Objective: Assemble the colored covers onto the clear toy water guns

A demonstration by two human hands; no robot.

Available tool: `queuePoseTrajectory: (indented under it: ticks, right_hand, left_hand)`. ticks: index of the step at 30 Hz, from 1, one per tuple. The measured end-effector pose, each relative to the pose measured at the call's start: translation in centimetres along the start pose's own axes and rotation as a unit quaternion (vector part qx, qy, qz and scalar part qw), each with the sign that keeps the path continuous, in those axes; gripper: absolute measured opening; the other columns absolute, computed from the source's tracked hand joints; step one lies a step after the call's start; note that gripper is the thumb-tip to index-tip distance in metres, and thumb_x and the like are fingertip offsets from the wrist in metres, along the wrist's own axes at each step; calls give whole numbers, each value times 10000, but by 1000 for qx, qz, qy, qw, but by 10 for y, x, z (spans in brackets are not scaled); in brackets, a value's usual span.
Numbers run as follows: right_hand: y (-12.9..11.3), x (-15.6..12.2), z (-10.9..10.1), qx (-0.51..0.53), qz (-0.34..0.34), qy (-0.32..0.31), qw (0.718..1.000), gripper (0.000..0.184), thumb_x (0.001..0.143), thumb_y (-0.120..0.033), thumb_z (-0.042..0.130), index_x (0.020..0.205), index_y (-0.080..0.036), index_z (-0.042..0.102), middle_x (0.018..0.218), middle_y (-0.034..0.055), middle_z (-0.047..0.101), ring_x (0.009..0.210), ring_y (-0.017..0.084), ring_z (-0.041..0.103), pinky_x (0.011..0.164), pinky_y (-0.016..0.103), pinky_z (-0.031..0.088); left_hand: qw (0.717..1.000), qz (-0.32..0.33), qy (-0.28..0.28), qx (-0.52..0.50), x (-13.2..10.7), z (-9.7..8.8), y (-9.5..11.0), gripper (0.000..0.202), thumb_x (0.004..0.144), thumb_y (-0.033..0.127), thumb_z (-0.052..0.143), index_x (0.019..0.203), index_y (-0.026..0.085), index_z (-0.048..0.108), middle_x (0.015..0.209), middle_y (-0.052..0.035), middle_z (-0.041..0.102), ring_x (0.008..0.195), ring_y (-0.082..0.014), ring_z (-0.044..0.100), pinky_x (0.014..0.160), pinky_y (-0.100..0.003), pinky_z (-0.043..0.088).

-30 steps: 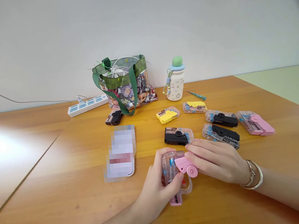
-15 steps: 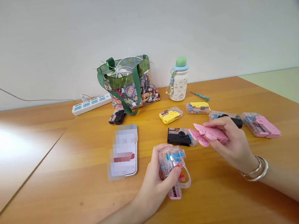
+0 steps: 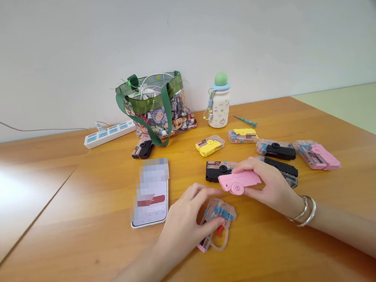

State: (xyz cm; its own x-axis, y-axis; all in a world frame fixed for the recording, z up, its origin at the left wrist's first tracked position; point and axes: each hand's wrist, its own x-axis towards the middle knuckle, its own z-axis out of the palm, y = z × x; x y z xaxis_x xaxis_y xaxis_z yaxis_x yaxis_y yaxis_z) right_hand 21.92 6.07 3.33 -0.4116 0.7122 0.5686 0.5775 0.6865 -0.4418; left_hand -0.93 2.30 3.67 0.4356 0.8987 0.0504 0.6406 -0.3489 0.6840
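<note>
Head view: a wooden table (image 3: pixel 71 239) is being worked over by two bare hands. By the right hand (image 3: pixel 267 184), a pink part (image 3: pixel 239 180) with a round disc is being pinched between thumb and fingers, held above the table near a black-and-clear toy (image 3: pixel 215 173). Two bracelets (image 3: pixel 310 213) are being worn on that wrist. By the left hand (image 3: pixel 184 218), thumb and fingers are being held spread around a clear toy body (image 3: pixel 225 210), which is being partly covered by the hand, near the front of the table; whether it is being touched by the thumb cannot be told. A red trigger (image 3: pixel 220 231) is being shown just below the thumb tip.

To the left of that hand, a phone (image 3: pixel 154 212) is being displayed screen up, partly blurred. Farther back, two yellow-and-clear toys (image 3: pixel 210 147) are being seen, with a pink-and-clear toy (image 3: pixel 319 156) at right. Behind these, a small screwdriver (image 3: pixel 245 121), a white bottle (image 3: pixel 219 107), a green-handled bag (image 3: pixel 159 115) and a power strip (image 3: pixel 110 135) are being supported by the table.
</note>
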Motion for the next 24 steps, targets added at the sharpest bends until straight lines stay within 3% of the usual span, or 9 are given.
queuePoseTrajectory:
  ticks: [4, 7, 10, 14, 18, 21, 24]
  right_hand:
    - [-10, -2, 2, 0, -85, -10, 996, 151, 847, -276, 595, 883, -208, 465, 889, 33, 678, 744, 144, 606, 647, 261, 467]
    - [-23, 1, 0, -32, -192, -23, 981, 181, 899, -302, 537, 780, -203, 444, 868, 32, 690, 661, 125, 556, 581, 248, 437]
    - [-31, 5, -3, -84, -251, -21, 964, 200, 916, -244, 508, 726, -186, 485, 857, 40, 690, 700, 141, 560, 603, 259, 450]
    - [-30, 5, -5, -146, -224, 36, 963, 177, 889, -229, 543, 726, -175, 585, 888, 75, 667, 859, 200, 563, 743, 321, 480]
    - [-32, 3, -5, -199, -189, 43, 961, 74, 850, -203, 587, 865, -189, 657, 997, 93, 648, 924, 223, 558, 780, 349, 467]
    - [-40, 5, -5, -238, -165, 25, 957, 142, 837, -282, 602, 921, -183, 660, 1066, 103, 637, 936, 234, 565, 788, 359, 449]
    - [-47, 8, -6, -290, -163, 27, 943, 205, 852, -341, 576, 868, -153, 656, 940, 98, 659, 899, 239, 564, 764, 349, 422]
  left_hand:
    - [994, 26, 85, -70, 0, -1, 0, 294, 781, 296, 660, 1037, 253, 523, 1091, -32, 572, 1037, -217, 525, 873, -350, 446]
    - [994, 42, 56, -90, -3, -2, 6, 65, 836, 301, 590, 852, 237, 592, 1119, -35, 556, 1049, -215, 539, 885, -347, 454]
    - [994, 24, 13, -103, -5, 0, 11, 165, 856, 299, 552, 728, 216, 617, 1169, -42, 527, 1019, -217, 566, 822, -334, 500]
    - [987, 16, 45, -154, -2, 3, 12, 213, 869, 315, 543, 708, 213, 637, 1103, -47, 565, 1088, -223, 538, 948, -372, 445]
    - [975, 6, 82, -205, 3, 5, 9, 200, 875, 306, 547, 741, 207, 658, 1033, -38, 603, 991, -186, 588, 900, -308, 460]
    - [978, 13, 106, -179, 7, 5, 10, 173, 874, 291, 553, 779, 215, 677, 998, -25, 632, 947, -174, 599, 861, -280, 458]
    - [986, 13, 115, -118, 9, 5, 13, 182, 887, 299, 529, 818, 228, 682, 953, -14, 644, 899, -171, 597, 817, -278, 457]
